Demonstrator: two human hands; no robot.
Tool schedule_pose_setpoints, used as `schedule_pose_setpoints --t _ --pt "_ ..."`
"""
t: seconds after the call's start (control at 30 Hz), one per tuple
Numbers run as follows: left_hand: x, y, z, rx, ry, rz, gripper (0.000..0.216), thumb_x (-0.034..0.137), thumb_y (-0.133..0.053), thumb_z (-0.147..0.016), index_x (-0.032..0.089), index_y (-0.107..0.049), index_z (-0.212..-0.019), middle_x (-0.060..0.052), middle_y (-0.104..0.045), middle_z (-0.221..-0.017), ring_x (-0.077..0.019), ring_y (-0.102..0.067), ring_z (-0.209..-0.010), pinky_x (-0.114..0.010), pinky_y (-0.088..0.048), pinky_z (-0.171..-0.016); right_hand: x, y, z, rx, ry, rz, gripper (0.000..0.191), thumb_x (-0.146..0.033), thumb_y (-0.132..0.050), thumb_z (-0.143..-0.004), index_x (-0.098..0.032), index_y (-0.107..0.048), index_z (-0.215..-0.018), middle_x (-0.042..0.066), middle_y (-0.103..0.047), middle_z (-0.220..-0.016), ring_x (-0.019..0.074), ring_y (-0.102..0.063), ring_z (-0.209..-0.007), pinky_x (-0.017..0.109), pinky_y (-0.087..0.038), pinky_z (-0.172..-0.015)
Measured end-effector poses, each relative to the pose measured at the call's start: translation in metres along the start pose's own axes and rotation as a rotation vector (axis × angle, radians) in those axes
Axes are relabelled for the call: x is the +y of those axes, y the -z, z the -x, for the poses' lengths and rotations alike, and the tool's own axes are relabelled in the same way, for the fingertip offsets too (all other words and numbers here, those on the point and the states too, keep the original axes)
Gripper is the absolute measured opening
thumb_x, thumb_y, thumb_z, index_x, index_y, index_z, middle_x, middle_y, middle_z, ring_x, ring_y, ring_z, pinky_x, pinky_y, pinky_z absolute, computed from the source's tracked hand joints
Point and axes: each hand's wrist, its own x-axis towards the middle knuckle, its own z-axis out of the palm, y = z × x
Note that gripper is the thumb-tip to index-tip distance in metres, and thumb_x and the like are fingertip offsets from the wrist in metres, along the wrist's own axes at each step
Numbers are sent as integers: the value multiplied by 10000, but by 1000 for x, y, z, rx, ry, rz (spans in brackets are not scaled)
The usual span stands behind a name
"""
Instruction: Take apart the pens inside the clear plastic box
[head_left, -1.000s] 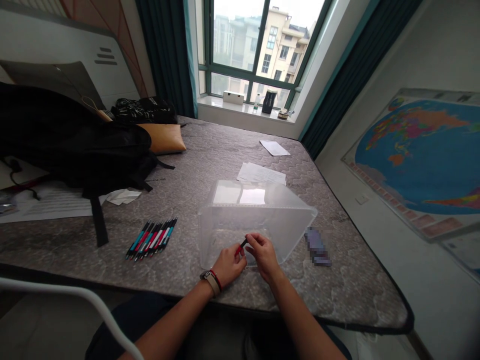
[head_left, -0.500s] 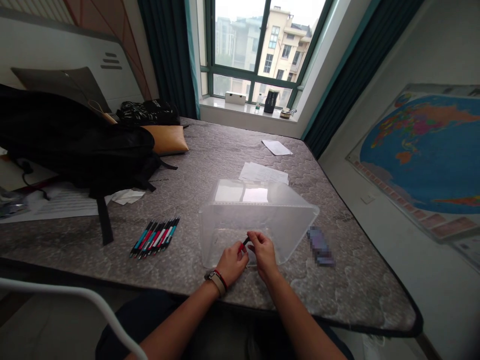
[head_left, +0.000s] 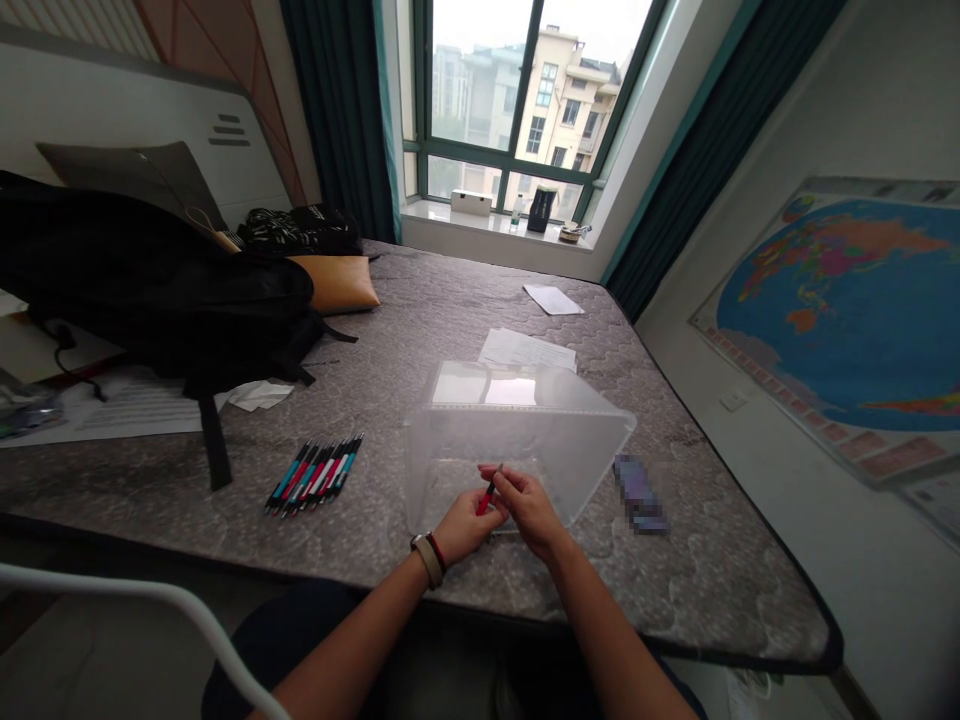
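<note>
A red and black pen (head_left: 486,498) is held between my two hands, in front of a clear plastic box (head_left: 589,430) resting on its side with its opening facing me. My left hand (head_left: 461,528) is closed around the pen's red part. The fingers of my right hand (head_left: 529,508) pinch its dark upper end, partly covering it. To the left, several pens (head_left: 315,475) in black, red, teal and white lie side by side in a slanted row.
A pixelated, phone-like object (head_left: 639,492) lies right of the box. Behind the box are paper sheets (head_left: 529,349) on the mattress (head_left: 720,560). A black backpack (head_left: 165,290) and a tan pouch (head_left: 337,283) occupy the left side. A white curved rail (head_left: 150,583) crosses the lower left.
My right hand's fingers have shifted around the pen's upper end, and the pen now stands more upright. My left hand stays around its red part. The pen row and box have not moved.
</note>
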Motion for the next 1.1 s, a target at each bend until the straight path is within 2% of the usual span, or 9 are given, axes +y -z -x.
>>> schedule_pose_setpoints --t 0.07,0.17,0.23,0.4,0.57,0.67,0.73,0.83,1.1 --pt "-1 -1 1 39 -13 -73 225 374 -556 -808 157 -543 -747 64 -417 -549 -86 -343 -500 -236 -250 -491 0 -1 1 -19 -1 11 331 -500 -717 -773 -216 -766 -934 66 -703 -1066 207 -637 -871 300 -499 -733" --pt "-2 -2 2 189 -30 -235 150 297 -574 -778 147 -574 -786 60 -446 -564 -89 -370 -507 -238 -248 -497 1 -3 0 -13 29 53 307 -492 -713 -778 -209 -753 -890 20 -682 -805 155 -580 -687 267 -454 -653" --pt "-1 -2 2 260 -29 -295 146 277 -561 -783 142 -595 -826 59 -453 -569 -92 -381 -510 -239 -249 -504 4 -5 -2 21 70 88 295 -489 -705 -783 -204 -741 -850 -2 -631 -704 147 -544 -652 260 -432 -636" --pt "0 -3 2 351 -4 -353 180 294 -541 -809 143 -627 -856 56 -451 -575 -96 -391 -521 -238 -244 -513 12 -11 -8 91 153 160 294 -466 -703 -784 -191 -668 -688 -11 -588 -660 146 -522 -662 260 -427 -655" --pt "-1 -4 2 368 8 -345 186 293 -549 -803 144 -629 -880 54 -470 -587 -98 -415 -528 -232 -266 -522 12 -12 -7 112 117 124 305 -483 -707 -773 -180 -702 -747 4 -626 -695 151 -551 -685 272 -456 -689" --pt "0 -4 2 336 -39 -329 165 269 -539 -798 144 -624 -865 40 -513 -620 -100 -438 -546 -230 -295 -543 6 -7 -5 90 41 -5 378 -520 -680 -786 -179 -742 -939 49 -691 -880 171 -602 -775 303 -491 -750" --pt "1 -4 2 316 -60 -322 152 251 -533 -795 143 -618 -859 28 -543 -649 -104 -456 -565 -230 -312 -559 3 -3 -4 77 31 -41 395 -511 -695 -777 -179 -745 -984 63 -699 -945 179 -616 -809 321 -500 -786" --pt "0 -5 2 299 -68 -328 125 241 -525 -797 152 -600 -844 22 -560 -663 -109 -475 -580 -230 -315 -566 2 1 -4 89 36 -31 338 -476 -744 -738 -172 -756 -885 44 -696 -852 171 -617 -769 323 -502 -780" --pt "-8 -7 4 336 -41 -386 116 271 -518 -844 185 -579 -891 60 -484 -575 -103 -452 -512 -228 -267 -535 6 -7 -1 238 -4 -137 282 -410 -814 -671 -159 -692 -706 -10 -629 -654 137 -597 -645 304 -518 -705"
